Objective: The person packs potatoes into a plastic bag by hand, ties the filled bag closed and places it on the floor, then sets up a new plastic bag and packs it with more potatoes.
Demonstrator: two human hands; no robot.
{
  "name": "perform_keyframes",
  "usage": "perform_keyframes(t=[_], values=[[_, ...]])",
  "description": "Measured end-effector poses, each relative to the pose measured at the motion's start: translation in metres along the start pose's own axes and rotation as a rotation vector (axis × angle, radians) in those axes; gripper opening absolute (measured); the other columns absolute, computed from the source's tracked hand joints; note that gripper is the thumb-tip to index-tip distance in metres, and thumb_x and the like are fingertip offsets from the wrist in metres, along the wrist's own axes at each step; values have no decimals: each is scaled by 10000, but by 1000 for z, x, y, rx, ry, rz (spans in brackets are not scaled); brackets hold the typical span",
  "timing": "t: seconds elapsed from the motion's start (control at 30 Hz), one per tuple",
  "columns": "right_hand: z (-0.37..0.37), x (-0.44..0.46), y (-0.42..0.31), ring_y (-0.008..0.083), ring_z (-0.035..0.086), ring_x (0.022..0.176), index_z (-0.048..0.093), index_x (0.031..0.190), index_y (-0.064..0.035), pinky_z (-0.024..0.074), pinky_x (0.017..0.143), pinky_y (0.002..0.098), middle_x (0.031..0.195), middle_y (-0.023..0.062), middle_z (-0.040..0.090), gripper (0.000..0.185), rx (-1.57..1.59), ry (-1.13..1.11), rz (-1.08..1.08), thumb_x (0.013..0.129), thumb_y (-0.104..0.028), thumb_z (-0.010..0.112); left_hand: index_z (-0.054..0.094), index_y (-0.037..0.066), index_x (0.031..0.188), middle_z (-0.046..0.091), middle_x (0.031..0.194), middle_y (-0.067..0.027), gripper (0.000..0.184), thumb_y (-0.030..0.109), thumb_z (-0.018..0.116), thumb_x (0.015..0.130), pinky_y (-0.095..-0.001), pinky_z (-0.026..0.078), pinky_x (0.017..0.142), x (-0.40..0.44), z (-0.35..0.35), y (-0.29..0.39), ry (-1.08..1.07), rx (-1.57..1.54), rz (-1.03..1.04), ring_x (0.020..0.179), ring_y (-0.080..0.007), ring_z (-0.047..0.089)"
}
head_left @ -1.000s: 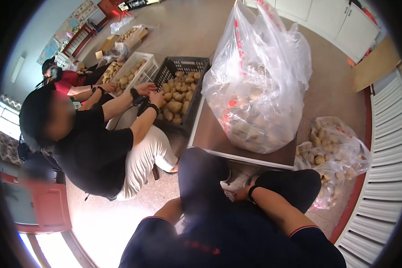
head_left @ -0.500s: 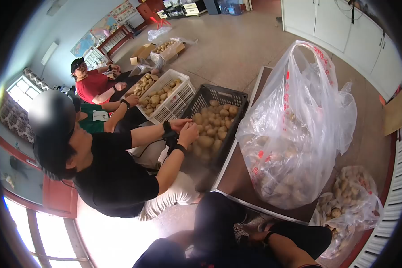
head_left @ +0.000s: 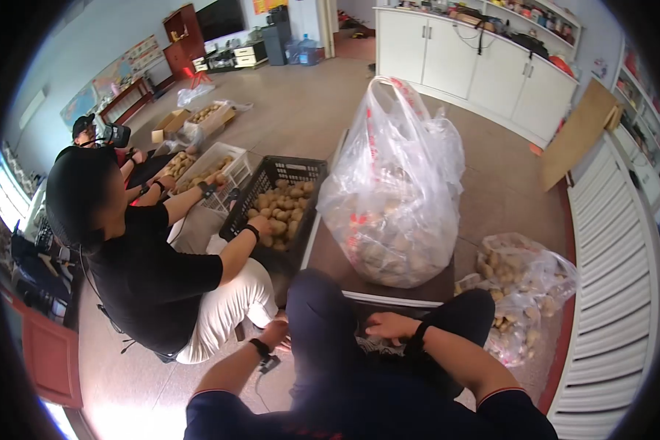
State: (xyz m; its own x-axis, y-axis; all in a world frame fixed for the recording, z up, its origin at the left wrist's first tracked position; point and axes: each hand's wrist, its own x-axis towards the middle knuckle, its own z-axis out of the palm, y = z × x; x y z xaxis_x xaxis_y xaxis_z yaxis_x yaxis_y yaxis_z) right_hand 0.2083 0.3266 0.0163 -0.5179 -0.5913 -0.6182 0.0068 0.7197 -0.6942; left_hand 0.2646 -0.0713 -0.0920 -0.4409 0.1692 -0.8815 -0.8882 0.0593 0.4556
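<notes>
My left hand hangs low beside my left knee, its fingers loosely apart, with nothing seen in it. Between my knees, my right hand is held palm down near my right thigh, fingers spread and empty. In front of my knees a big clear plastic bag with red print stands on a low brown table. Its contents show only dimly through the plastic. To its left is a black crate of potatoes.
At my left sits a person in a black shirt, one hand on the potatoes. A white crate and a cardboard box lie beyond. Clear bags of potatoes rest on the floor at right, by a white radiator.
My view has swung right and up, bringing both forearms into fuller sight. The neighbouring person's hands, together before, are now apart, one reaching toward the white crate.
</notes>
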Motion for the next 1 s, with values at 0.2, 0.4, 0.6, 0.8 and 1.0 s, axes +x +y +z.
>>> perform_keyframes(t=[0.2,0.4,0.6,0.8,1.0], values=[[8,-95,0,196,650,795,547,1233,-30,515,677,339,1084,91,650,365,874,308,100,948,-252,602,596,55,907,594,742,-60,179,231,561,912,-302,463,453,-145,36,69,129,196,359,534,-158,568],[39,-178,-7,236,623,788,568,1095,-74,505,713,357,998,71,623,227,1406,478,129,948,-246,574,592,65,927,606,753,-46,163,226,566,942,-263,461,452,-245,85,138,-236,259,419,541,-130,570],[48,-219,-91,211,614,786,567,1120,-71,499,703,351,1029,67,599,250,1408,439,133,976,-272,535,581,63,918,584,726,-30,166,213,560,985,-218,449,435,-307,159,188,-602,403,641,538,-95,555],[3,-200,-171,216,574,731,563,1162,-75,469,668,345,1028,52,566,299,1088,551,-521,1016,-314,456,563,73,927,529,712,6,151,196,522,1004,-241,425,438,-263,230,193,-833,-23,772,518,-85,486],[-36,-174,-201,204,554,768,565,1169,-86,428,689,349,1035,48,552,319,1134,625,-614,998,-342,480,574,70,951,540,731,0,169,222,512,989,-261,424,458,-221,222,185,-621,-220,774,550,-104,499]])
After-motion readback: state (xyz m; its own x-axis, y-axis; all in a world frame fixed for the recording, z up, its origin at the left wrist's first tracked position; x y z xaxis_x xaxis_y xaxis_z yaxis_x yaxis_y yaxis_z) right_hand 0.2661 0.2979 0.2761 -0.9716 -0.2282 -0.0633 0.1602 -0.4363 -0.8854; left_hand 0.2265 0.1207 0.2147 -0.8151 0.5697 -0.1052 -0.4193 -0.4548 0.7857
